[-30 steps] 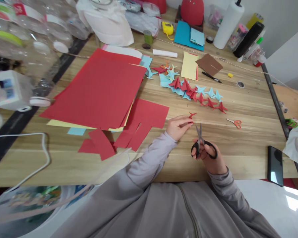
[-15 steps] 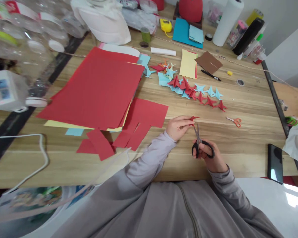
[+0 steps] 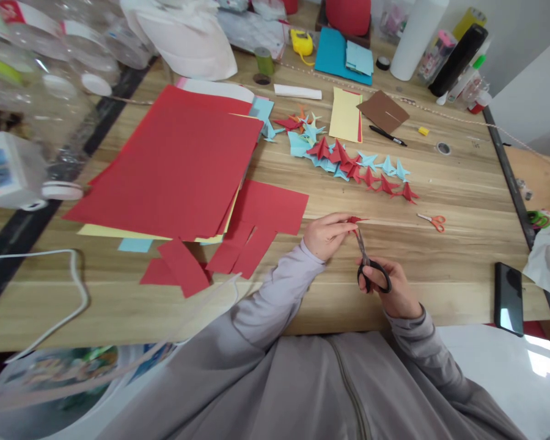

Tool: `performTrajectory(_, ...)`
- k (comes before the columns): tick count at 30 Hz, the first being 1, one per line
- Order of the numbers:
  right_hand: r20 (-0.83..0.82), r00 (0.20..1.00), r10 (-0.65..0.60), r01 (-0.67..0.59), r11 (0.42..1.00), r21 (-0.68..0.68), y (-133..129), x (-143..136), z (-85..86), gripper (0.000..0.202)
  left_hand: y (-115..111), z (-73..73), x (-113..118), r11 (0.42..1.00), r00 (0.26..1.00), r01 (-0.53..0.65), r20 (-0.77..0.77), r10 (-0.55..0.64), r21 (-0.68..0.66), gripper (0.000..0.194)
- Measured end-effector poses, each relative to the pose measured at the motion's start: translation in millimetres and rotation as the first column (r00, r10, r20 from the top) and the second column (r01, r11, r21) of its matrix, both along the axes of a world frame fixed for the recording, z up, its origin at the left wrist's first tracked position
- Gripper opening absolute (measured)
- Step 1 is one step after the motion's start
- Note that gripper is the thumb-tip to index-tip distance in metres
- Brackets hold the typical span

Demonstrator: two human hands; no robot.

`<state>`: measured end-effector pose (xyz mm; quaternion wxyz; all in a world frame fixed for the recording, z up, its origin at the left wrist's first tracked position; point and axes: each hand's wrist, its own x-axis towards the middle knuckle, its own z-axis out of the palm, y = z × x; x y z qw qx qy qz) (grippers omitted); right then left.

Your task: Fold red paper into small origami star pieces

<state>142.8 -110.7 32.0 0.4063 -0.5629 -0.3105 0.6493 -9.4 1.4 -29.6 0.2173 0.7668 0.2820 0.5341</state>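
Black-handled metal scissors stand less open than earlier, tips at folded red paper.
The paper projects from the pinching left hand; the right hand grips the scissors.

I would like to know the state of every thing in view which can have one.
left hand: pinching red piece
right hand: gripping black scissors
red piece: held, partly hidden
black scissors: blades almost closed, at red piece
orange scissors: lying, unheld
folded figures: lying grouped
large red sheets: stacked
phone: lying, screen dark
pen: lying; cap unclear
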Motion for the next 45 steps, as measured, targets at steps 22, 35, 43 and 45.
performTrajectory(22,0.059,0.998,0.015,-0.016,1.000,0.015,1.7,5.3,-2.5,0.032,-1.1,0.0,-1.0,0.999,0.998,-0.009,-0.057,0.012,0.050,0.020)
performTrajectory(35,0.019,0.999,0.042,-0.042,0.999,0.005,0.3,6.6,-1.8,0.035,-2.2,1.4,-4.7,0.990,0.986,-0.058,-0.148,0.076,0.126,0.024)
performTrajectory(43,0.013,1.000,0.015,-0.015,1.000,0.005,1.1,5.5,-1.2,0.036,-1.0,0.5,-4.8,0.983,0.983,-0.064,-0.159,0.091,0.170,0.026)
performTrajectory(45,0.020,1.000,0.014,-0.015,1.000,0.013,0.7,6.0,-1.4,0.035,-0.9,1.7,-4.8,0.982,0.981,-0.066,-0.168,0.096,0.177,0.026)
